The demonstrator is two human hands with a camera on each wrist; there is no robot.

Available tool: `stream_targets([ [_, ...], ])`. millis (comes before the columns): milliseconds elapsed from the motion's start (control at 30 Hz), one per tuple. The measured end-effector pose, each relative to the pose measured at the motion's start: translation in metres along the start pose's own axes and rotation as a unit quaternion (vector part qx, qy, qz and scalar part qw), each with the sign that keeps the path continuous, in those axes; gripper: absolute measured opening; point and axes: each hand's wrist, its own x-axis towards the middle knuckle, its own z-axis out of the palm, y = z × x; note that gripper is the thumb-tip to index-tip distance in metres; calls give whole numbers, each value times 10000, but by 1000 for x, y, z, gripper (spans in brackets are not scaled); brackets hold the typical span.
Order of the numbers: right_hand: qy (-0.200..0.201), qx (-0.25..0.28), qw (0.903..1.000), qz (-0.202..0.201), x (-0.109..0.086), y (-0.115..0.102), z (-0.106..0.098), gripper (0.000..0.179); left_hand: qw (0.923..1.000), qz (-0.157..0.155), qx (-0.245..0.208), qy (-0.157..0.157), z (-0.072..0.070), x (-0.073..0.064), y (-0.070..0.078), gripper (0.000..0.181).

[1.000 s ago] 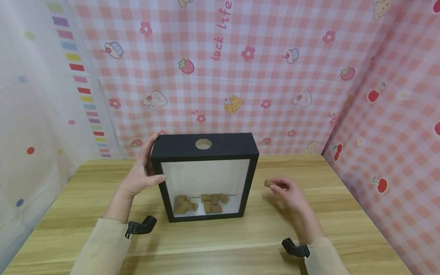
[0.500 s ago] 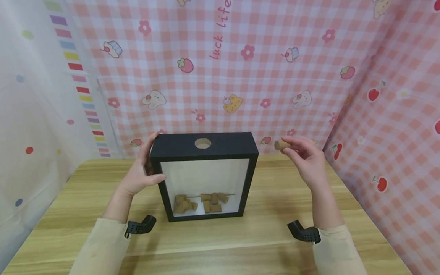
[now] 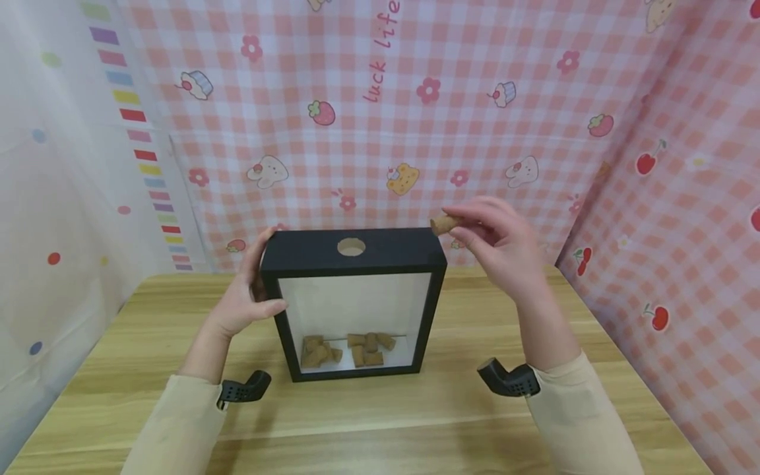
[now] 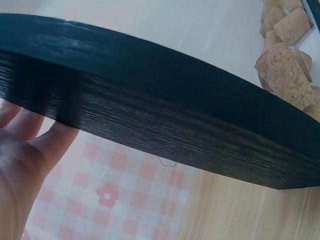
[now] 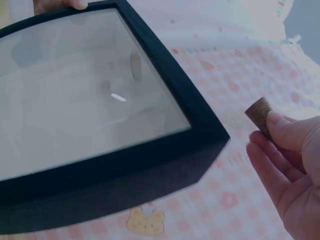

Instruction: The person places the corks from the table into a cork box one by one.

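Note:
A black shadow-box frame [image 3: 356, 258] with a clear front stands upright on the table, a round hole [image 3: 351, 247] in its top. Inside at the bottom lie several corks [image 3: 317, 353], also visible through the front in the left wrist view. My left hand [image 3: 246, 297] grips the box's left side, thumb on the front edge and fingers round the back. My right hand [image 3: 499, 244] pinches a cork [image 3: 441, 225] between thumb and fingers, up at the box's top right corner. In the right wrist view that cork [image 5: 258, 113] is apart from the frame.
The wooden table [image 3: 380, 422] extends around the box on all sides. A pink checked cloth [image 3: 427, 132] hangs close behind it, with another checked cloth [image 3: 683, 218] on the right and a pale dotted curtain [image 3: 71, 218] on the left.
My right hand has lifted the cork from low over the table on the right, then brought it left to the box's top corner. My left hand and the box have stayed put.

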Motion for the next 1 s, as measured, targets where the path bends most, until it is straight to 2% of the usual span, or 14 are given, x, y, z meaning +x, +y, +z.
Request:
stream_targets([
  [133, -294, -189, 9994, -71, 10, -6, 10, 31, 10000, 9, -7, -29, 0, 1, 0, 104],
  [300, -834, -433, 9937, -614, 24, -14, 28, 31, 10000, 31, 26, -11, 0, 0, -1, 104],
  [467, -1335, -928, 9796, -1178, 35, -19, 49, 30, 9998, 5, 163, 67, 0, -1, 0, 104],
  [600, -1725, -1312, 9652, -1461, 42, -20, 64, 29, 9998, -16, 157, 84, 0, -1, 0, 104],
  [800, -2082, -1647, 9515, -1556, 48, -17, 76, 28, 10000, 39, -12, 37, 0, 0, -2, 105],
  [933, -2173, -1638, 9477, -1670, 50, -16, 77, 29, 9998, 60, -201, -19, 0, 0, -3, 106],
  [1000, -2203, -1508, 9483, -1715, 50, -16, 76, 31, 9999, 30, -130, 35, 0, -1, -4, 107],
])
